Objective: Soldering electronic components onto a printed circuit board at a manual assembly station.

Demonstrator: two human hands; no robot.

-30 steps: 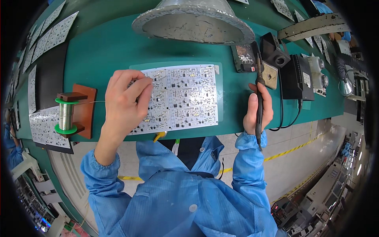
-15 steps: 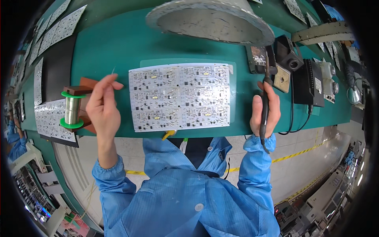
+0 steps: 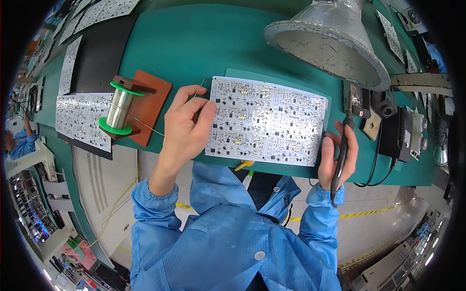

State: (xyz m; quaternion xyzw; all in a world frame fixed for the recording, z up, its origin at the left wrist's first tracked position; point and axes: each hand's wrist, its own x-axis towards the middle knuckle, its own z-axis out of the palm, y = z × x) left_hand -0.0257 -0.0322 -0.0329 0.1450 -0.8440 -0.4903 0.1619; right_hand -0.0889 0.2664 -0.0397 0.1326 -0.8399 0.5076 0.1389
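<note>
A white circuit board panel (image 3: 269, 127) crowded with small parts lies flat on the green bench mat. Beside its left edge, my left hand (image 3: 184, 127) pinches a thin solder wire (image 3: 201, 86) whose end sticks up past the fingertips. The same wire runs back behind the hand to a solder spool (image 3: 121, 105) with green flanges on a brown stand (image 3: 154, 104). At the panel's right edge my right hand (image 3: 328, 162) is closed around a black soldering iron (image 3: 341, 153). Its tip points away from me, toward the iron's holder, apart from the panel.
A large metal fume hood (image 3: 330, 46) hangs over the far right of the bench. Below it are a sponge tray (image 3: 371, 123), the iron stand (image 3: 386, 107) and a black soldering station (image 3: 395, 135) with cables. More board panels (image 3: 82, 116) lie at left on black sheets.
The view has shifted left, so bench things appear farther right. My left hand has come closer to the panel's left edge with the solder wire. My right hand still grips the soldering iron.
</note>
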